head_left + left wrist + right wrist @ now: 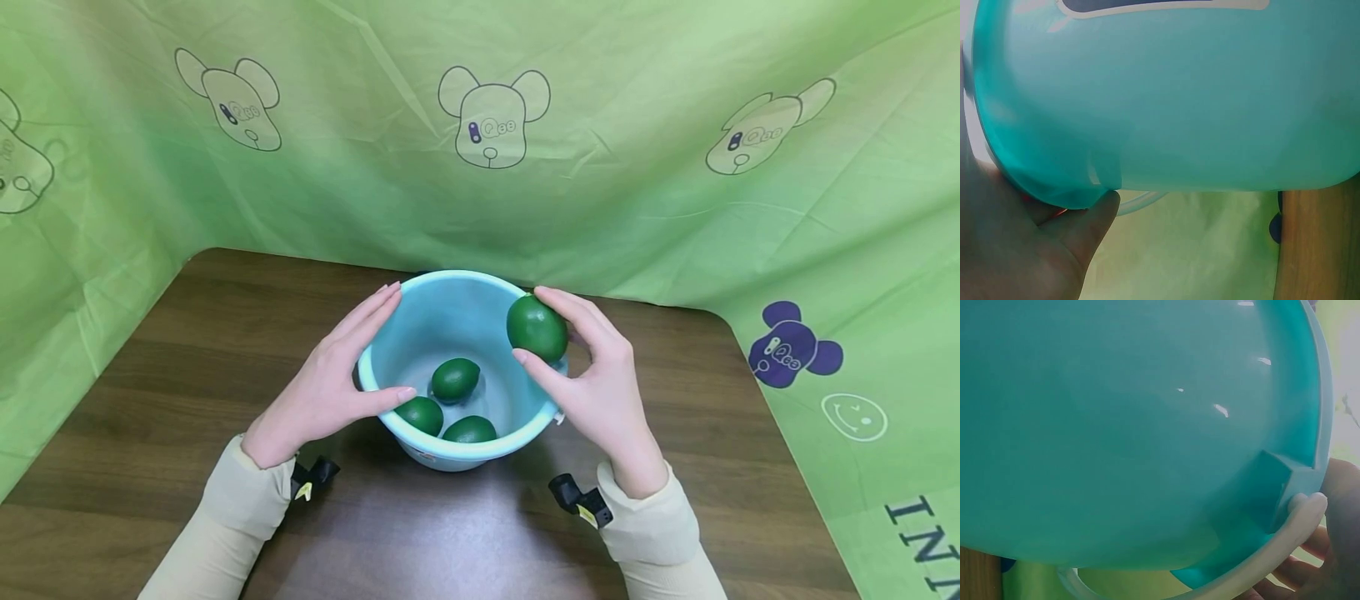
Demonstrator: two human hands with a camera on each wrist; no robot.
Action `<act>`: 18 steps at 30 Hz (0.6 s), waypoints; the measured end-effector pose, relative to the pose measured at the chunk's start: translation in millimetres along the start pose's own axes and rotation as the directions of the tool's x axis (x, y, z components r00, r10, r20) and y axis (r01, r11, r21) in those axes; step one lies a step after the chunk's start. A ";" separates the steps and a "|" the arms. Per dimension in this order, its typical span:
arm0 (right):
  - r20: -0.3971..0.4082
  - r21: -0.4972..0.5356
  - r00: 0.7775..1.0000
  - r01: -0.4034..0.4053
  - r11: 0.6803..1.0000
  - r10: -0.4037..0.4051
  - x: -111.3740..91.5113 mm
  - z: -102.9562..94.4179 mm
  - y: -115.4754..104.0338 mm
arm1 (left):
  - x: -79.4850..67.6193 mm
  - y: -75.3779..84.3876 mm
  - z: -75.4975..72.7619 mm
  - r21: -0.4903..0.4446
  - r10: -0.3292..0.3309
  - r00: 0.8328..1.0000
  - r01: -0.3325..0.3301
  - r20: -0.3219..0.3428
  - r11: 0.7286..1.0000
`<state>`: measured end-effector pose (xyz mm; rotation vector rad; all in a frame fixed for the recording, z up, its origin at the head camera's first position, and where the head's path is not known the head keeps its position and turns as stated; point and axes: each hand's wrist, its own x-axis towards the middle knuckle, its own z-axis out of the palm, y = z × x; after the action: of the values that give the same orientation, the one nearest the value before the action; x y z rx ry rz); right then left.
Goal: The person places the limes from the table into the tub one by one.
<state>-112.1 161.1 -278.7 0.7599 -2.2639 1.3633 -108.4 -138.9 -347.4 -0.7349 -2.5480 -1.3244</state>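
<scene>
A light blue bucket stands on the table, with a lime, a second lime and a third lime at its bottom. Above its right rim, my right hand pinches another lime between thumb and fingers. My left hand holds the left rim, thumb lapping over the near edge. In the left wrist view a fingertip touches the bucket wall. The right wrist view shows the bucket's outside; fingers show behind the white handle, and the held lime is hidden.
The bucket sits towards the back of a brown wooden table. A green cloth printed with cartoon heads hangs behind the table and along both sides. Black wrist cameras jut from the cuffs near the bucket.
</scene>
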 end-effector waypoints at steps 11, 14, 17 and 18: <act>0.003 -0.013 1.000 0.015 1.000 -0.015 0.2 0.5 0.1 | 0.3 0.0 0.0 0.007 0.000 1.000 0.000 -0.001 1.000; 0.001 -0.019 1.000 0.019 1.000 -0.019 -0.1 1.3 0.2 | 0.2 0.4 -0.1 0.006 -0.003 1.000 0.003 -0.001 1.000; -0.004 -0.037 0.999 0.032 0.999 -0.032 -0.7 2.9 0.6 | 0.3 0.2 -0.2 0.008 0.000 1.000 0.000 -0.003 1.000; -0.006 -0.046 0.999 0.040 0.998 -0.040 -1.1 3.5 0.9 | 0.3 0.1 -0.2 0.010 0.003 1.000 -0.003 -0.003 1.000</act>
<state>-112.0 158.6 -281.5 0.7794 -2.2540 1.2892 -108.6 -138.9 -347.0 -0.7332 -2.5481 -1.3105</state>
